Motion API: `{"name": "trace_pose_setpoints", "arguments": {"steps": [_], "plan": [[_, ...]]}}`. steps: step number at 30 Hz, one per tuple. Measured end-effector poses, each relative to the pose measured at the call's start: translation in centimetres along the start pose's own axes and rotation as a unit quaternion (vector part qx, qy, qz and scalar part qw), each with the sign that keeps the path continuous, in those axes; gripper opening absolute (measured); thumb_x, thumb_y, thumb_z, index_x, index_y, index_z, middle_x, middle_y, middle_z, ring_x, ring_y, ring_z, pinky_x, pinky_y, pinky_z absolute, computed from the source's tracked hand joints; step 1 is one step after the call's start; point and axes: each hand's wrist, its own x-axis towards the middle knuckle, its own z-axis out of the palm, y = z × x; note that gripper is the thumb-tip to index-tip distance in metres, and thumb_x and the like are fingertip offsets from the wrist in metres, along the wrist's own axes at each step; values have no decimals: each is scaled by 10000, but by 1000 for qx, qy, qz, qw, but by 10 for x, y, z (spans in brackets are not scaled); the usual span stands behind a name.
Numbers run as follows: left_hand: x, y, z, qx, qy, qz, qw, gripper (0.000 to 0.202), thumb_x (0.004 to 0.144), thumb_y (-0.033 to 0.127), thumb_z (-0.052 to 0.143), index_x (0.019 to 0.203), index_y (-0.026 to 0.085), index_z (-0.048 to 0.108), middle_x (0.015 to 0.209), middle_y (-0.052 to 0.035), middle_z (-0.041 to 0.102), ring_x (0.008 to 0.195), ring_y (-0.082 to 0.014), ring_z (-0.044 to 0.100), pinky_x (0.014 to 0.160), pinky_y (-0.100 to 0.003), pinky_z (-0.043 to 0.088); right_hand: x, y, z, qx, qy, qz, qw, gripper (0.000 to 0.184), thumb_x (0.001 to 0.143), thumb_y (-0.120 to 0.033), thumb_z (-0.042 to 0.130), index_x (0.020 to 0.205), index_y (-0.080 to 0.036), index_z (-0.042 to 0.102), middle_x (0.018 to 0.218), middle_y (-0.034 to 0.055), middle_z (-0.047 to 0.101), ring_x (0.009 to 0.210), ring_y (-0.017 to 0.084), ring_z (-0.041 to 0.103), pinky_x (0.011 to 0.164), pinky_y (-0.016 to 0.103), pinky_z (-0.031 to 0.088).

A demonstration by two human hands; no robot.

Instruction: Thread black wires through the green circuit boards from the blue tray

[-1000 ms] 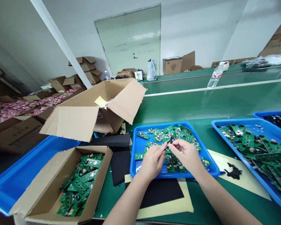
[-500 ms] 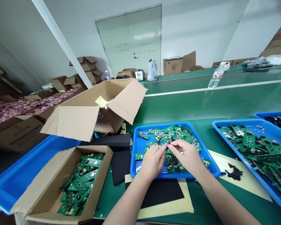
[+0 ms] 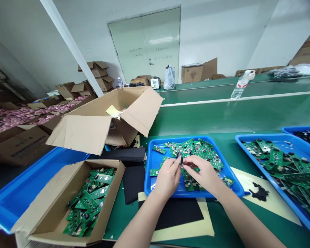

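Over the blue tray (image 3: 148,162) of loose green circuit boards (image 3: 196,150), my two hands meet at the fingertips. My left hand (image 3: 169,175) pinches a small, thin black strip (image 3: 181,158), which looks narrow from here. From the other side, my right hand (image 3: 203,172) has its thumb and forefinger closed at the same strip. Fingers cover part of it, and I cannot make out whether a circuit board is held with it.
Left of the tray are black sheets (image 3: 133,182) and an open carton (image 3: 116,199) of circuit boards. A larger open carton (image 3: 144,113) stands behind. Another blue tray (image 3: 239,139) of boards lies right, near black scraps (image 3: 259,192) on yellow paper. A bottle (image 3: 240,86) stands farther back.
The black strip curved up as an open loop above my fingers; now it shows as a short, narrow piece between them. My right hand has shifted slightly left, closer to my left fingertips.
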Motion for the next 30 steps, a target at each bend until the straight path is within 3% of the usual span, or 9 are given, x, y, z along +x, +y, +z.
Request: {"name": "trace_pose_setpoints", "arguments": {"steps": [6,9,13,15,17,22,26,28,30], "plan": [[-1,-1,-2,-79,-37,-3,996,446,940,195,363,1385,199,398,1070,-137,581,987,-227,557,853,-404,506,1,-1,-2,94,-29,92,991,77,814,-219,516,824,-191,587,776,43,632,696,172,626,646,291,536],[0,-1,-4,-97,-24,-6,995,460,937,200,391,1396,217,375,1085,-130,568,1017,-227,552,867,-404,500,1,0,-5,203,-19,147,968,109,794,-236,544,878,-189,596,790,40,633,715,174,641,674,307,547],[3,-1,-9,-74,52,16,996,449,913,199,468,1359,230,416,1067,-110,576,1003,-214,566,848,-379,509,2,0,-8,386,44,234,891,320,824,-337,580,1115,-212,531,775,17,637,622,140,622,593,280,532],[4,-1,-11,-35,88,53,994,413,903,182,485,1313,230,464,1061,-108,582,1000,-213,568,836,-374,512,4,-1,-9,462,47,265,845,435,835,-423,572,1205,-217,472,765,17,641,585,128,603,542,258,510],[5,-1,-13,4,107,94,990,378,902,157,476,1273,221,500,1058,-113,590,1007,-214,570,824,-369,514,5,-2,-10,492,30,279,824,488,807,-492,593,1180,-194,495,752,30,636,560,122,578,482,234,475],[6,-3,-15,82,122,134,980,322,880,102,490,1174,208,567,1029,-110,616,991,-212,586,799,-359,516,4,-8,-14,445,11,253,859,552,714,-380,733,1198,-226,516,820,39,647,479,75,464,346,174,286],[8,-6,-17,95,125,116,981,301,884,114,490,1161,193,580,986,-103,625,945,-205,597,774,-344,524,-3,-12,-22,470,-63,202,857,568,729,-439,713,1237,-270,523,882,54,693,385,50,411,337,199,282],[9,-10,-18,90,140,79,983,309,885,146,509,1186,187,569,975,-101,624,927,-202,600,782,-343,526,-9,-11,-32,495,-85,144,853,568,739,-541,664,1241,-309,535,729,9,700,316,43,370,326,198,279],[10,-14,-21,84,167,39,982,329,878,172,536,1206,189,559,978,-97,620,924,-201,603,801,-346,527,-13,-8,-44,533,-99,47,839,590,755,-671,547,1261,-368,519,478,-59,612,229,35,289,295,178,241]]}}
